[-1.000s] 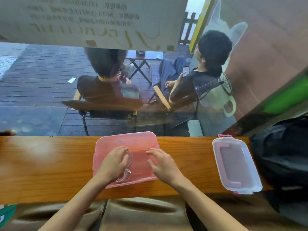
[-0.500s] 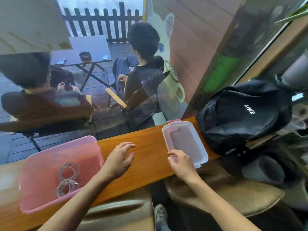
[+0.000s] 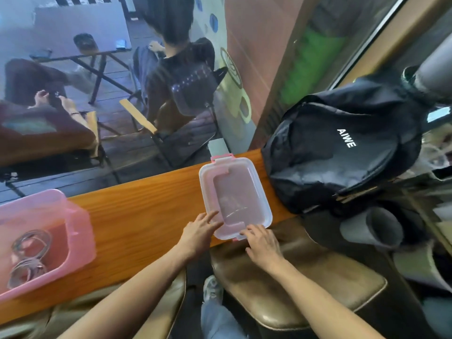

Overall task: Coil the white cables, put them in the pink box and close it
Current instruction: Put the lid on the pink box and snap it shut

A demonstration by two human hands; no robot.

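Observation:
The pink box (image 3: 75,231) stands open at the left end of the wooden counter (image 3: 137,216), with coiled white cables (image 3: 29,255) lying inside it. Its translucent lid (image 3: 234,192) with pink clips lies flat on the counter to the right, next to a backpack. My left hand (image 3: 199,231) rests with fingers spread on the lid's near left corner. My right hand (image 3: 261,241) touches the lid's near edge with its fingertips. The lid still lies on the counter; neither hand has closed around it.
A black backpack (image 3: 342,152) sits on the counter's right end, touching the lid's far side. A brown stool (image 3: 293,285) stands below my right arm. Behind the counter is a window; people sit on chairs outside. Grey rolled items (image 3: 374,228) lie at the right.
My view swung right, away from the box. Both hands left the box and travelled right to the lid, where they now touch its near edge.

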